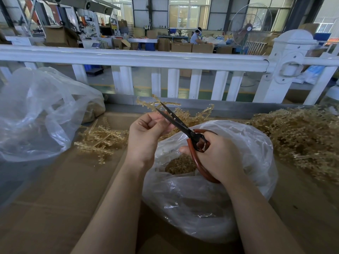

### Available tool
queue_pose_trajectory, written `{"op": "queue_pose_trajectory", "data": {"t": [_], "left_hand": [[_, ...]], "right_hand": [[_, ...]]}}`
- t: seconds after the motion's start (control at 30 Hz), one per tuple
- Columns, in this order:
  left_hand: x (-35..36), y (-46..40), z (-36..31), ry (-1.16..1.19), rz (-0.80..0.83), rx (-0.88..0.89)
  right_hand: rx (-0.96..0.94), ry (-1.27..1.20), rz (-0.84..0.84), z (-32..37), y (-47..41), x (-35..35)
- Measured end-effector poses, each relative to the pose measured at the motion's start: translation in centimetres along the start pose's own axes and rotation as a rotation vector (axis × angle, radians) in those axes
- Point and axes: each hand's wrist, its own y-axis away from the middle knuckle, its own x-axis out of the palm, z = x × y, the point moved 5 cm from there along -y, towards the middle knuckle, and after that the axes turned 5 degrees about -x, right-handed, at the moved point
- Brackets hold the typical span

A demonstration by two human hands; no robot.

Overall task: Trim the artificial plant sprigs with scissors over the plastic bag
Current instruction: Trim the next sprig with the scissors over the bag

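Pinching one light, springy sprig [157, 103] by its stem, your left hand [146, 132] steadies it; right hand [214, 154], fingers curled through the handles, parts the scissors [176, 121] above the plastic bag [211, 198].

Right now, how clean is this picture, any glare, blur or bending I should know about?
Head view: the white fence rail bows from wide-angle distortion; daylit windows at the back are bright; soft glare streaks the plastic bag; the right hand, scissors and left hand are sharp, the edges softer.
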Motion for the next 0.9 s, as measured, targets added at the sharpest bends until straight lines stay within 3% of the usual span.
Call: {"op": "queue_pose_trajectory", "data": {"t": [0.33, 0.9], "left_hand": [[0.10, 0.18, 0.09, -0.045, 0.005, -0.036], [-0.05, 0.10, -0.02, -0.055, 0.016, -0.052]], "right_hand": [[-0.026, 0.084, -0.054, -0.15, 0.06, -0.41], [-0.019, 0.039, -0.002, -0.21, 0.02, -0.08]]}}
